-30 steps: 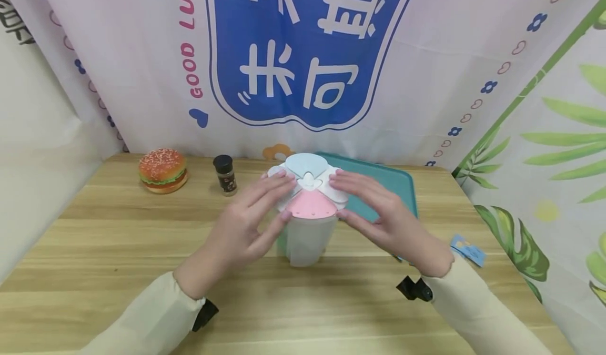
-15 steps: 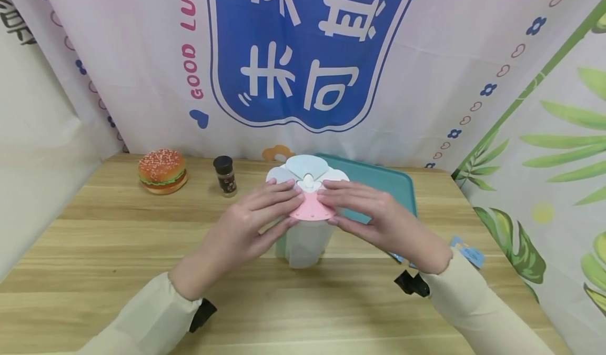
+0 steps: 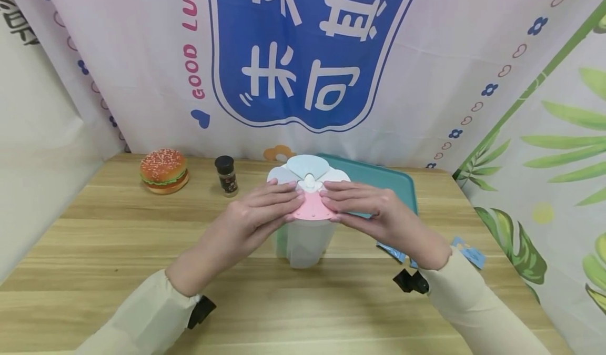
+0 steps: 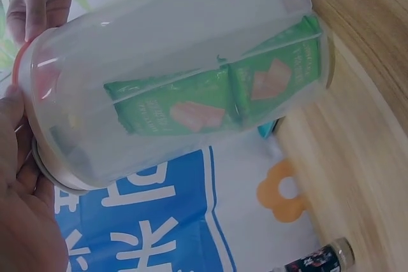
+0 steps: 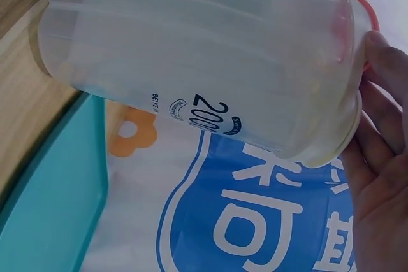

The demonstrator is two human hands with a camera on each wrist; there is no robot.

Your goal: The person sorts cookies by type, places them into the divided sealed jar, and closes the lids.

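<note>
A translucent storage canister [image 3: 307, 244] stands upright on the table, topped by a flower-shaped lid [image 3: 307, 166] with pale blue, white and pink flaps. My left hand [image 3: 246, 215] rests its fairly straight fingers on the left of the lid's top, its thumb at the front rim. From the other side my right hand [image 3: 374, 208] lies likewise, fingertips over the edge of the pink flap [image 3: 312, 208]. Inside the canister, the left wrist view shows green packets [image 4: 178, 106]. Printed on the canister's wall [image 5: 210, 116] in the right wrist view is "2000".
A toy hamburger [image 3: 164, 171] and a black-capped seasoning jar [image 3: 226, 176] stand at the back left. Behind the canister, to the right, lies a teal tray [image 3: 393, 179]. Blue packets [image 3: 471, 252] lie near my right forearm. A printed cloth [image 3: 293, 55] hangs behind the table [image 3: 118, 292].
Both hands have moved inward over the lid, from its sides onto the pink flap's edges. In the last half second they have barely moved. The canister stays in place.
</note>
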